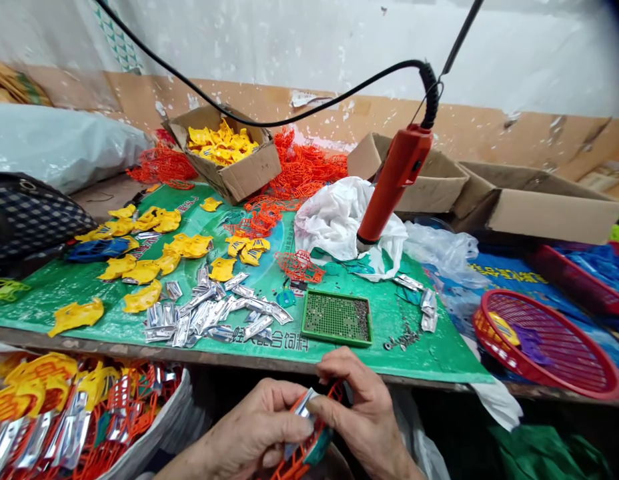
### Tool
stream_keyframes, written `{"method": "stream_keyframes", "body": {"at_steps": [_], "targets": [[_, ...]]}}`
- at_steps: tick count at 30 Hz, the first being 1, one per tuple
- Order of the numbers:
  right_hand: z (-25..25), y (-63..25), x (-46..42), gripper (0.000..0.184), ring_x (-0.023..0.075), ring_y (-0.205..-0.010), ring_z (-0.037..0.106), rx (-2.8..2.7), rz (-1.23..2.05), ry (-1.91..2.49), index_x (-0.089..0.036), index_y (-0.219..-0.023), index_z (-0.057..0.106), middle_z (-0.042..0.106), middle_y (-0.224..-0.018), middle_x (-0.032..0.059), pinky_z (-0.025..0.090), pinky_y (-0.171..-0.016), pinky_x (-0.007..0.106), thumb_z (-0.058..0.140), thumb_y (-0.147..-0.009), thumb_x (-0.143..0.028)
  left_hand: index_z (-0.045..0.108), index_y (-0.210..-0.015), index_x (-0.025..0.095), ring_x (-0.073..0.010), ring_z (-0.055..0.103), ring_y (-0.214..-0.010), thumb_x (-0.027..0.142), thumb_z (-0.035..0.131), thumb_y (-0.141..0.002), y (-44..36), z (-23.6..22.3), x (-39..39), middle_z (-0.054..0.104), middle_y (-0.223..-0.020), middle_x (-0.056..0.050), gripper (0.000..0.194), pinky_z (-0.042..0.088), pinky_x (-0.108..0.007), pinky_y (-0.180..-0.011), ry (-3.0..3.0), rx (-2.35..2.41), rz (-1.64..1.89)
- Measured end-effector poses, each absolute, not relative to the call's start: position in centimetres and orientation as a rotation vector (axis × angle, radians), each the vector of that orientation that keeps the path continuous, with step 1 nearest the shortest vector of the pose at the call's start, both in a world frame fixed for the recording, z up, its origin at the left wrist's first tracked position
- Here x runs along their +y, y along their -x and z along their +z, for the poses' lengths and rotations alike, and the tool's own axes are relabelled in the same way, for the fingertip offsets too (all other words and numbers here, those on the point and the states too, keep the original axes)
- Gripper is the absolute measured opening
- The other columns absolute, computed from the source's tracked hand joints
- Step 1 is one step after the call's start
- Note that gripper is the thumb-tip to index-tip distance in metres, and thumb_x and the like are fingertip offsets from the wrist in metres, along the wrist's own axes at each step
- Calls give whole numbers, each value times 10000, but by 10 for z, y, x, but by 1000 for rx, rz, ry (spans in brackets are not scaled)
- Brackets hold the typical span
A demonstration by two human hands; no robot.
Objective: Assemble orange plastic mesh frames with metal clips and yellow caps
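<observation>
Below the table's front edge, my left hand and my right hand meet around one small assembly. It combines an orange lattice-like plastic part, a teal plastic part and a shiny silver metal plate. My left thumb presses along the plate. My right thumb and forefinger pinch the upper end of the assembly; my fingers hide part of it. Loose silver metal plates lie piled on the green table cover. Yellow plastic parts are scattered to their left.
A red electric screwdriver hangs by its cable over white cloth. A green tray holds small metal pieces. A cardboard box contains yellow parts. A red basket stands right. A white sack of parts sits lower left.
</observation>
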State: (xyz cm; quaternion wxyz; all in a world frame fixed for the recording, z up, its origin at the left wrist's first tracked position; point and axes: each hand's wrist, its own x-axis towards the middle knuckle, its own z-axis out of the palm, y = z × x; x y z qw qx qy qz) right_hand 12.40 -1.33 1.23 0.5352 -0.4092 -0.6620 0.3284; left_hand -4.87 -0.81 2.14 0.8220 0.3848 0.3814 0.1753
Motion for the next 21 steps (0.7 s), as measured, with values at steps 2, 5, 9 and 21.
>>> {"method": "stream_keyframes", "body": {"at_steps": [2, 5, 9, 21], "targets": [[6, -127, -9, 122, 139, -740, 605, -1602, 740, 986, -200, -931, 632, 622, -826, 27, 510, -621, 236, 675, -818, -219, 682, -825, 106, -16, 226, -373, 279, 646, -694, 48, 18, -7, 470, -553, 52, 219, 131, -166, -342, -717, 802, 412], [1, -144, 1, 174, 163, -866, 637, -1542, 668, 1087, -209, -985, 648, 645, -966, 57, 534, -725, 264, 683, -817, -237, 695, -832, 90, -2, 234, -365, 317, 697, -692, 48, 19, -2, 504, -568, 39, 267, 113, -159, -332, -656, 803, 503], [17, -184, 35, 210, 170, -854, 622, -1269, 390, 1267, -214, -994, 674, 644, -955, 50, 519, -784, 338, 712, -797, -275, 702, -835, 85, -3, 221, -382, 297, 714, -707, 52, 22, 4, 478, -559, 49, 248, 112, -154, -338, -657, 844, 583], [94, -230, 191, 859, 302, -1185, 521, -1253, 355, 1066, -302, -1343, 442, 520, -1325, 96, 475, -911, 479, 820, -576, -383, 724, -835, 106, -5, 145, -391, 324, 732, -684, 55, 25, 5, 426, -563, 67, 264, 48, -196, -367, -703, 933, 643]]}}
